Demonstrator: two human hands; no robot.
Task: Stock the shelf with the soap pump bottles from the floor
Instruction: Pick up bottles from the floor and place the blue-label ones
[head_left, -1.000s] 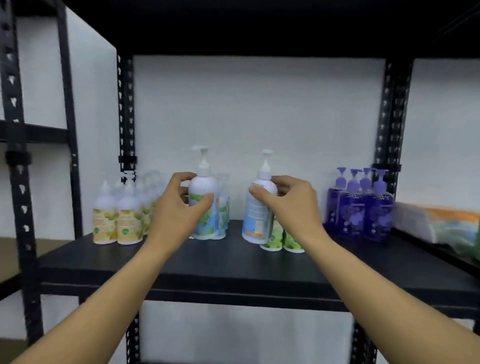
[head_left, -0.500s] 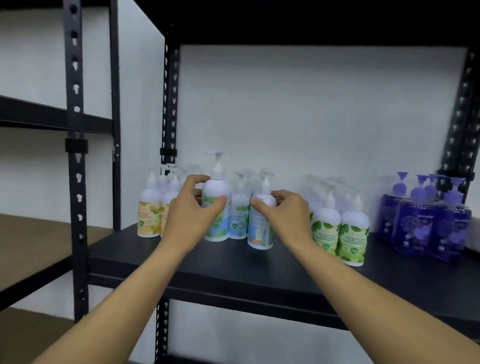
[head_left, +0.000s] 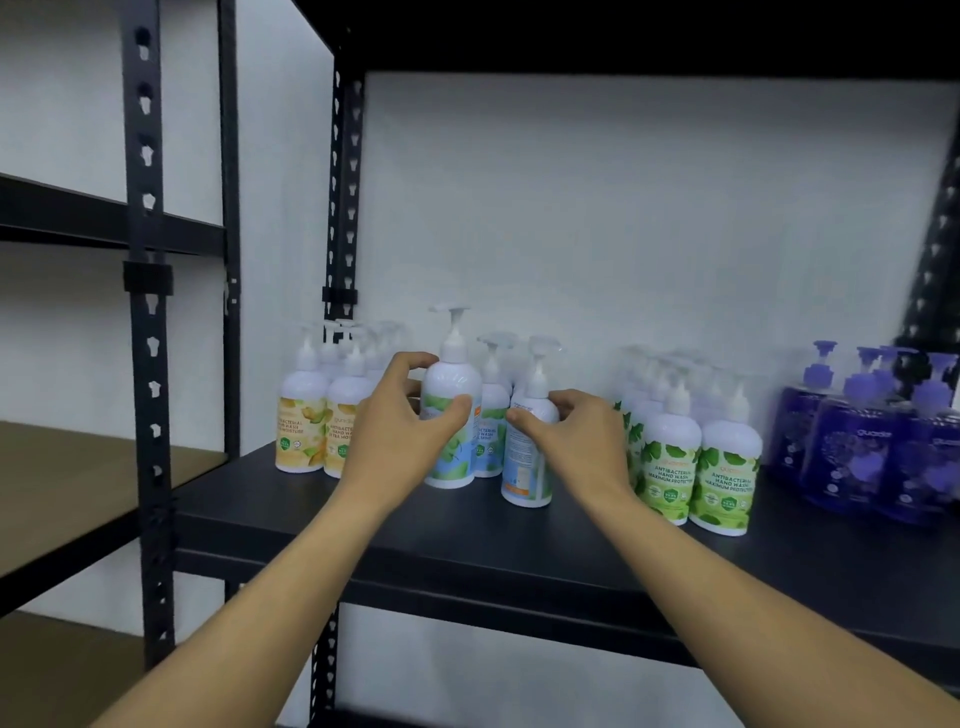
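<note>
Two rigid, likely slippery soap bottles are being gripped at the shoulder: the blue-leaf bottle (head_left: 451, 426) by the left hand (head_left: 400, 421), the back-facing bottle (head_left: 527, 457) by the right hand (head_left: 576, 441), fingers curled round each

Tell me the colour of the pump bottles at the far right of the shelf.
Purple: the far-right bottles are purple throughout, pumps included, seen in the head view.

Person, head view: two bare forearms and two bare hands. Left hand (head_left: 400, 421): five fingers, no ring, no glove, no watch or band at the wrist. Right hand (head_left: 576, 441): likewise unadorned, wrist bare. Both forearms uncovered along all of their visible length; no sleeve edge shows. Nails short, detail blurred. No markings or jewellery can be made out.
</note>
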